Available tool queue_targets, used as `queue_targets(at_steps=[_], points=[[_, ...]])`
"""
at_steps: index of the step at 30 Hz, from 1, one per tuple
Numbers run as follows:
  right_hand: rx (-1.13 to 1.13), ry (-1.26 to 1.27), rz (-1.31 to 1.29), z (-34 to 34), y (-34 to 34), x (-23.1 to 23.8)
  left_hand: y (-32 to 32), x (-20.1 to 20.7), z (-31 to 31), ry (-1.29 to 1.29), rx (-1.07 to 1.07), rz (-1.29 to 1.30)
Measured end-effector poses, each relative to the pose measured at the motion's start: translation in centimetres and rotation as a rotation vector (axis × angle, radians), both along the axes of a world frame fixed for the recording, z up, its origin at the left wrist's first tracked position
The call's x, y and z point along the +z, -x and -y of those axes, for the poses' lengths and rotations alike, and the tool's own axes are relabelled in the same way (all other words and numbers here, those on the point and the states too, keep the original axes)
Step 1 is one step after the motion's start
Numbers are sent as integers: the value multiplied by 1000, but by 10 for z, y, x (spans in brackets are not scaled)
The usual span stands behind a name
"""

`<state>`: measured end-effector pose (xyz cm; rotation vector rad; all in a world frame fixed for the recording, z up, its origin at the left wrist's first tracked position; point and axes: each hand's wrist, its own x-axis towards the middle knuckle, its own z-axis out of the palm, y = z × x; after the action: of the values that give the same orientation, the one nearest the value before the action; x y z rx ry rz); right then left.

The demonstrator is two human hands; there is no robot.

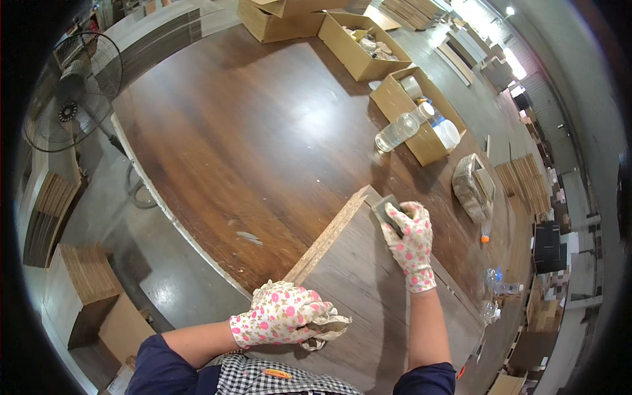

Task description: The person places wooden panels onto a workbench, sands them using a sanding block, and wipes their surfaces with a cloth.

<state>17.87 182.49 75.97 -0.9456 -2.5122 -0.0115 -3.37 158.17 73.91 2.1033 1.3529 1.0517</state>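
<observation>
A grey wood-grain board (359,276) with a raw chipboard edge lies on the table in front of me. My right hand (412,240), in a white glove with pink dots, is closed around a small grey block (386,209) at the board's far corner. The block seems to touch the board there; its exact kind cannot be made out. Near the board's left edge, my left hand (276,314), in a flowered glove, grips a crumpled off-white cloth (329,328). Its fingers curl over the cloth, which rests on or just above the board.
The brown table (230,131) reaches far ahead. A clear bottle (398,130) stands beside a carton (429,153) of containers; another open carton (361,66) is behind. A tape-wrapped roll (469,191) lies right. A fan (69,108) and stacked panels (85,276) stand left.
</observation>
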Motion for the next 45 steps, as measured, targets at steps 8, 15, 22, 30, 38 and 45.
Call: queue_targets(at_steps=[8,15,22,30,38,45], points=[[-142,52,86,32,-153,20,-1,-1,-1,5,-6,17],[39,38,-18,3,-66,-2,0,10,-2,176,-17,-52],[-115,71,139,26,-200,17,-11,30,-9,297,91,74],[-72,66,41,20,-199,9,-50,65,-34,486,74,-267],[-298,142,129,47,-324,39,-92,65,-53,577,114,-216],[-188,144,22,41,-346,10,-127,49,-62,429,38,-211]])
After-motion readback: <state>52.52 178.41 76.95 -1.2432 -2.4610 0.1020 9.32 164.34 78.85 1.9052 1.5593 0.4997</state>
